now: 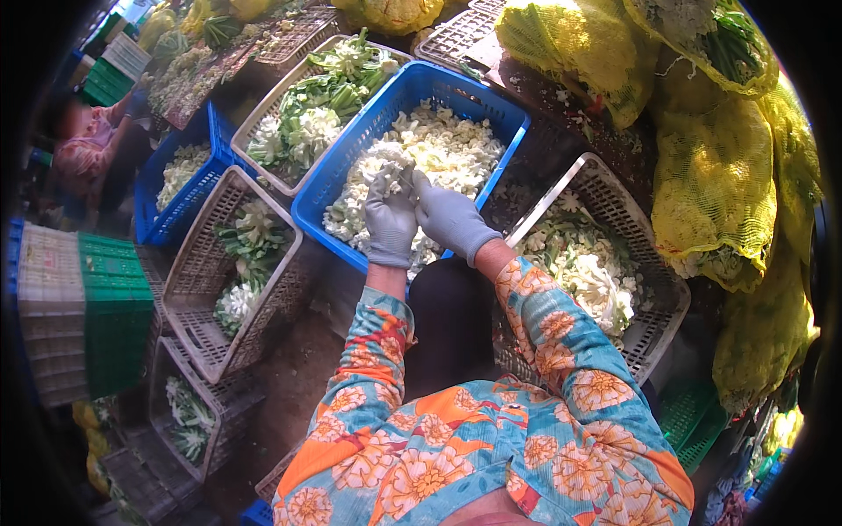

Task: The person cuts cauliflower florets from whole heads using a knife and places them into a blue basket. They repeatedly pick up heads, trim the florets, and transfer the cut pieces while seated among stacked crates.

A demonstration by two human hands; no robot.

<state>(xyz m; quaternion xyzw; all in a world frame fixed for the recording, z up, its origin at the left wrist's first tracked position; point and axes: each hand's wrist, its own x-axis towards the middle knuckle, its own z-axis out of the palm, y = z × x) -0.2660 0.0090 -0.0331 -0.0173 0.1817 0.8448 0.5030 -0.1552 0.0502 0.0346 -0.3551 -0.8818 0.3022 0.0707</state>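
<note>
Both my hands wear grey gloves and meet over a blue plastic crate [306, 200] filled with cut cauliflower florets [454, 144]. My left hand [391, 220] is palm up, its fingers curled around a cauliflower piece [393, 181]. Against the fingers of the left hand, my right hand [454, 214] has its fingertips at that piece; whether it grips a part of it or a small tool is hidden. A pale crate [263, 181] with leafy cauliflower heads [316, 131] stands against the blue crate's left side.
At right, a tilted crate [664, 315] holds cauliflower and trimmings. Yellow mesh sacks [714, 177] stand beyond it. More crates [197, 289] with leafy cauliflower are at left, near stacked green and white crates [115, 315]. Another person [89, 154] sits at the upper left beside a blue crate [191, 191].
</note>
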